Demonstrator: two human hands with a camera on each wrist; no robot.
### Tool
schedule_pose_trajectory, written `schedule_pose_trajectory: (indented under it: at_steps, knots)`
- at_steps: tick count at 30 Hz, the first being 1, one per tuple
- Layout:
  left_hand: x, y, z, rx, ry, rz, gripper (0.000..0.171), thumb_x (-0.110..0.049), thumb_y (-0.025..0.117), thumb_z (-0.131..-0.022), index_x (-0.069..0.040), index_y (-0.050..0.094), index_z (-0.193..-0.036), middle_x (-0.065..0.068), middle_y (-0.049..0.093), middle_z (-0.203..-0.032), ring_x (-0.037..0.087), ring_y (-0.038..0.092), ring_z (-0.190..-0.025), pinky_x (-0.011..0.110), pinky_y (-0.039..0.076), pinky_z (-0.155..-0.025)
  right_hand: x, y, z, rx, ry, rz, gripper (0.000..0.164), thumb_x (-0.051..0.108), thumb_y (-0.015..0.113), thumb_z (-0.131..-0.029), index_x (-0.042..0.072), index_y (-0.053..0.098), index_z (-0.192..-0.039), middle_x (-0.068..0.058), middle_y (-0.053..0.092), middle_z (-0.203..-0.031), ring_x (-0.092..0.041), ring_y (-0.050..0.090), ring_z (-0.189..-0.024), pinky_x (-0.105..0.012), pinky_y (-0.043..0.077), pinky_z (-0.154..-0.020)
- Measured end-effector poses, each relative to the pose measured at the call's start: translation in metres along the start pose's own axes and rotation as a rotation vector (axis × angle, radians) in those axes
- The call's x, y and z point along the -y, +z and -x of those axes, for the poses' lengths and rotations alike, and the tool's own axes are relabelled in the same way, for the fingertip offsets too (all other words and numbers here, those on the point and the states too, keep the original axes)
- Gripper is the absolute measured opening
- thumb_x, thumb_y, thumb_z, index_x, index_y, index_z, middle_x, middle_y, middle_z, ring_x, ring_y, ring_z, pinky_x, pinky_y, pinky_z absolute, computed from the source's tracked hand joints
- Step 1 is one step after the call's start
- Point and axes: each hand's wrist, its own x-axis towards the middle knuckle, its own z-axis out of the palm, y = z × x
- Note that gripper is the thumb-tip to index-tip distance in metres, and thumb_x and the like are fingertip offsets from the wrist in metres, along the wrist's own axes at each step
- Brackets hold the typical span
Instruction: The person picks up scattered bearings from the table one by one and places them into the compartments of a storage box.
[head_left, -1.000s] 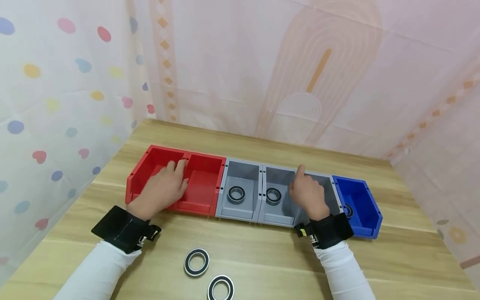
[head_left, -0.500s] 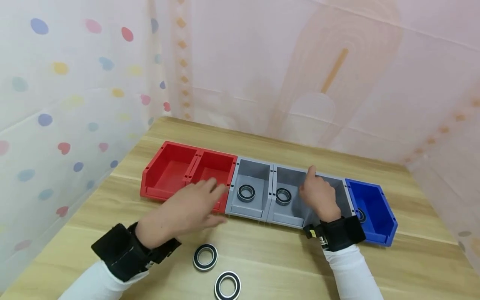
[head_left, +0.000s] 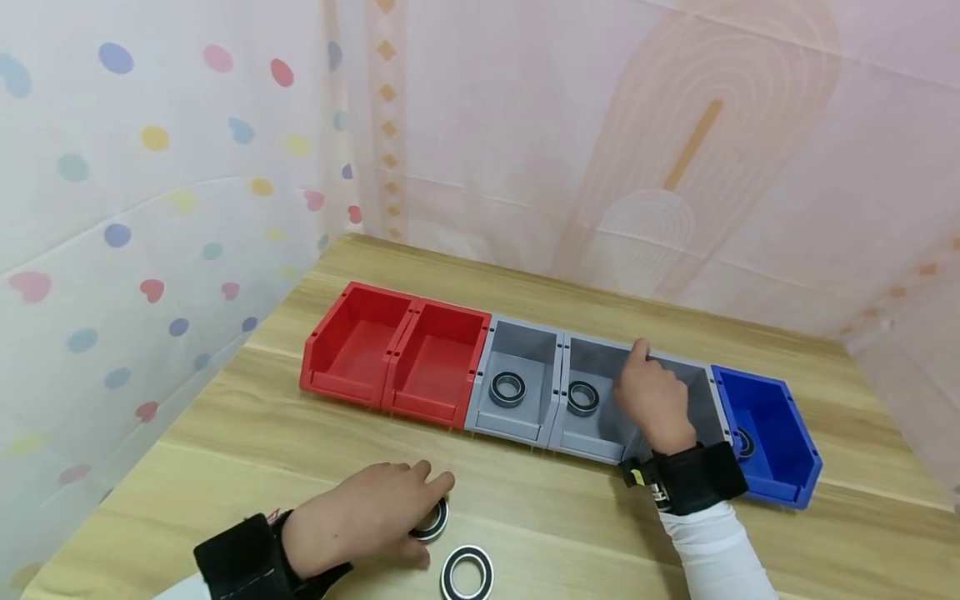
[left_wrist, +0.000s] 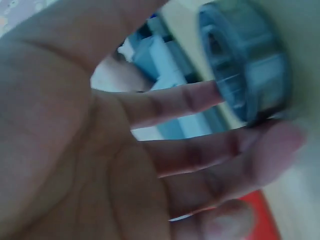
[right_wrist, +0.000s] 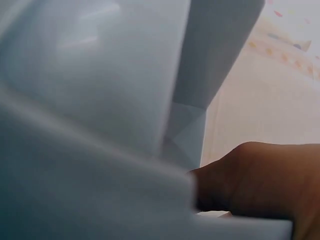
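Note:
My left hand [head_left: 367, 517] is low over the table at a black-and-silver ball bearing [head_left: 433, 523], index finger and thumb on either side of it. In the left wrist view, the fingers [left_wrist: 190, 150] reach out fairly straight towards the bearing [left_wrist: 250, 60]; no firm grip shows. A second bearing [head_left: 467, 573] lies flat just nearer to me. My right hand [head_left: 656, 400] grips the divider wall of the grey bins [head_left: 600, 446], its index finger pointing to the back. Its other fingertips are hidden; the right wrist view shows part of the hand [right_wrist: 250, 175] behind a grey wall.
Two red bins [head_left: 360, 342] adjoin the grey ones on the left, and a blue bin [head_left: 772, 442] ends the row on the right. Bearings lie in the left grey bin [head_left: 507, 389], the middle grey bin [head_left: 582, 398] and the blue bin. Patterned curtains [head_left: 510, 125] hang behind the table.
My left hand has come from the red bins, back towards me and down to the nearer bearings. My right hand stays at the grey bins. The head view has shifted a little left.

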Motion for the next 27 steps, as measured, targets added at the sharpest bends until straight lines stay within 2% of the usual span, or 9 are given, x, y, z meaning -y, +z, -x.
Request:
schedule_pose_trajectory:
  at_steps: [10,16,27]
  knots:
    - [0.006,0.004,-0.005,-0.059,0.094,-0.008,0.040,-0.033,0.077,-0.076,-0.021,0.057,-0.109,-0.006,0.049,-0.079,0.007,0.045,-0.068,0.027,0.042,-0.061,0.001,-0.003,0.001,-0.048,-0.003,0.005,0.032,0.009,0.048,-0.096,-0.013,0.033,-0.114,-0.007,0.030,-0.056,-0.024,0.032,-0.044,-0.034,0.018,-0.046]
    - [0.009,0.008,-0.006,-0.085,0.127,-0.010,0.036,-0.034,0.074,-0.076,-0.023,0.057,-0.105,-0.010,0.044,-0.074,0.004,0.040,-0.064,0.024,0.035,-0.056,0.001,-0.002,0.003,-0.092,-0.039,0.020,0.032,0.008,0.048,-0.096,-0.014,0.035,-0.114,-0.006,0.026,-0.056,-0.021,0.025,-0.045,-0.034,0.014,-0.048]
    - [0.015,0.012,-0.007,-0.139,0.177,-0.082,0.033,-0.039,0.071,-0.077,-0.022,0.055,-0.101,-0.012,0.042,-0.071,0.003,0.040,-0.061,0.023,0.035,-0.056,0.004,0.001,0.005,-0.087,-0.042,0.027,0.035,0.008,0.051,-0.095,-0.015,0.035,-0.116,-0.007,0.030,-0.056,-0.023,0.031,-0.044,-0.034,0.017,-0.046]
